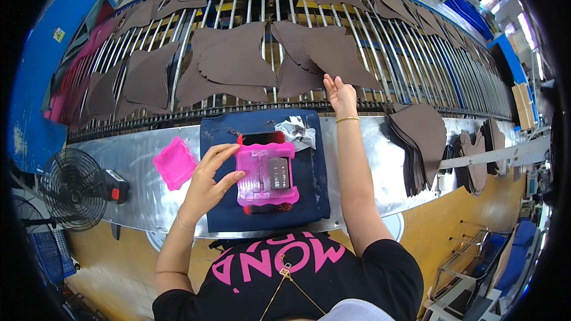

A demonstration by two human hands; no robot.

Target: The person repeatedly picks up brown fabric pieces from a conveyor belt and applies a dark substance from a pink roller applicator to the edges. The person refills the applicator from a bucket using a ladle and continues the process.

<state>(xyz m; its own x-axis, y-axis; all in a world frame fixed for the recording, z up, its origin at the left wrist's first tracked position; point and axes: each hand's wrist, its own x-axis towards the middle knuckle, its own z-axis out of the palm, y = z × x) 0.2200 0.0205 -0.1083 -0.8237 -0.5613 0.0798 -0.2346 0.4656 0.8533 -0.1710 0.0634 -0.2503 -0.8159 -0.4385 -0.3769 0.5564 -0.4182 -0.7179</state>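
My left hand [213,173] is open at the left side of a bright pink plastic tray [253,169]. Its thumb lies over the tray's edge and its fingertips reach the upper left corner. In the tray sits a small dark grey block [279,173]. Beneath the tray, red and black edges of another object show. My right hand [341,96] is stretched forward, fingers extended, at the lower edge of a dark brown cut piece [339,53] on the roller conveyor. Whether the fingertips touch that piece is hard to tell.
A navy cloth [226,202] lies under the tray on a metal table [140,202], with crumpled silver wrapping [297,132] on it. A second pink tray [175,164] and a black fan [74,190] stand left. Stacked brown pieces [425,142] hang at right. More pieces cover the rollers.
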